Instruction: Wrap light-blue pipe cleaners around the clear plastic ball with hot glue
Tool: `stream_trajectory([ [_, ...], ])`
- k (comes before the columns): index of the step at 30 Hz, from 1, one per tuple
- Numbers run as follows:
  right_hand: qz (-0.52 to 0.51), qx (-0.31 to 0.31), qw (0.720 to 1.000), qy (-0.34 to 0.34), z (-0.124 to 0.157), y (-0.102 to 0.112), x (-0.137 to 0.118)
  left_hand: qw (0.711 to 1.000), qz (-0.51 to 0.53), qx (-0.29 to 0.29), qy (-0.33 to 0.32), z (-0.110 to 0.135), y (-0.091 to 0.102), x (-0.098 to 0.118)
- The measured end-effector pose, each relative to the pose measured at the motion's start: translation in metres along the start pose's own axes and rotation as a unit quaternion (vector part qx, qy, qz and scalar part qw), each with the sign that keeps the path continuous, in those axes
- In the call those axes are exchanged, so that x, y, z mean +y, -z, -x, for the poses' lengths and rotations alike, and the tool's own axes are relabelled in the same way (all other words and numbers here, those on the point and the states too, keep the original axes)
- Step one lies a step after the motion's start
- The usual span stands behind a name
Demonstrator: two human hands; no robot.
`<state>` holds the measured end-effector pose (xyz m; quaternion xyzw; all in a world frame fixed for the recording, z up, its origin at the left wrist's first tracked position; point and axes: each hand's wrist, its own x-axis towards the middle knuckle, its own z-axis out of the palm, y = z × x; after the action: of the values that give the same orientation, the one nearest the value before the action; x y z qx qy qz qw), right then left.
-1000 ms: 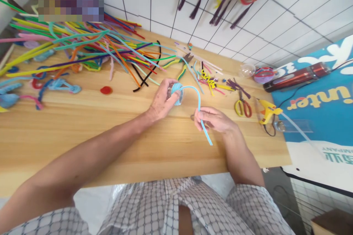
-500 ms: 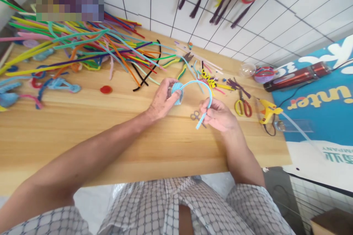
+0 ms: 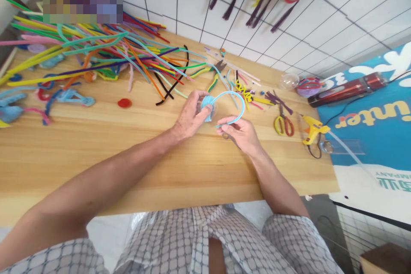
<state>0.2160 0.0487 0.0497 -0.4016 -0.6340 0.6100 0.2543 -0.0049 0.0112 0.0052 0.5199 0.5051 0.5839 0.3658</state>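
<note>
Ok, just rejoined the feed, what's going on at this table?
A person has both arms over a wooden table. The left grip holds a light-blue coil, while the right grip pinches a light-blue strip near its loose end. The strip arcs between the two. Beyond lie pliers with green-and-yellow handles, a pile of colourful strips on the left, and scissors and a yellow glue gun on the right.

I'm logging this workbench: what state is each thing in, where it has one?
Left hand: closed on blue coil
Blue coil: wound
Right hand: pinching blue strip
Blue strip: arched
Pliers: handles spread
Red-and-yellow scissors: blades unclear
Glue gun: on its side, heat unclear
Red cylinder: lying
</note>
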Motion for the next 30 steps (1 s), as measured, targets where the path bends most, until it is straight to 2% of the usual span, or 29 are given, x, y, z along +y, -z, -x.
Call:
stream_trajectory([
  [5,0.135,0.043,0.980,0.139,-0.001,-0.003,0.003,1.000,0.004,-0.004,-0.007,-0.001,0.000,0.001],
  [7,0.184,0.046,0.968,0.166,-0.001,-0.003,0.001,1.000,0.005,-0.003,-0.007,-0.001,0.001,0.001],
  [11,0.199,0.059,0.970,0.124,0.001,-0.002,-0.004,1.000,-0.005,0.000,-0.013,-0.001,0.001,0.000],
  [14,0.126,0.058,0.988,0.070,0.001,-0.003,-0.012,1.000,-0.008,-0.004,-0.011,-0.001,0.001,-0.001],
  [18,0.035,0.005,0.999,0.025,-0.005,-0.007,-0.029,1.000,-0.009,-0.002,-0.015,-0.003,-0.001,-0.004],
  [20,0.035,-0.004,0.999,0.028,-0.009,-0.009,-0.037,1.000,-0.010,0.004,-0.022,-0.004,-0.003,-0.004],
  [23,0.067,0.033,0.995,0.068,-0.012,-0.013,-0.042,0.999,-0.011,0.010,-0.029,-0.005,-0.004,-0.005],
  [26,0.068,0.069,0.991,0.091,-0.010,-0.018,-0.038,1.000,-0.008,0.008,-0.024,-0.005,-0.005,-0.005],
  [30,0.038,0.101,0.991,0.079,-0.009,-0.019,-0.027,1.000,-0.013,0.003,-0.020,-0.004,-0.004,-0.006],
])
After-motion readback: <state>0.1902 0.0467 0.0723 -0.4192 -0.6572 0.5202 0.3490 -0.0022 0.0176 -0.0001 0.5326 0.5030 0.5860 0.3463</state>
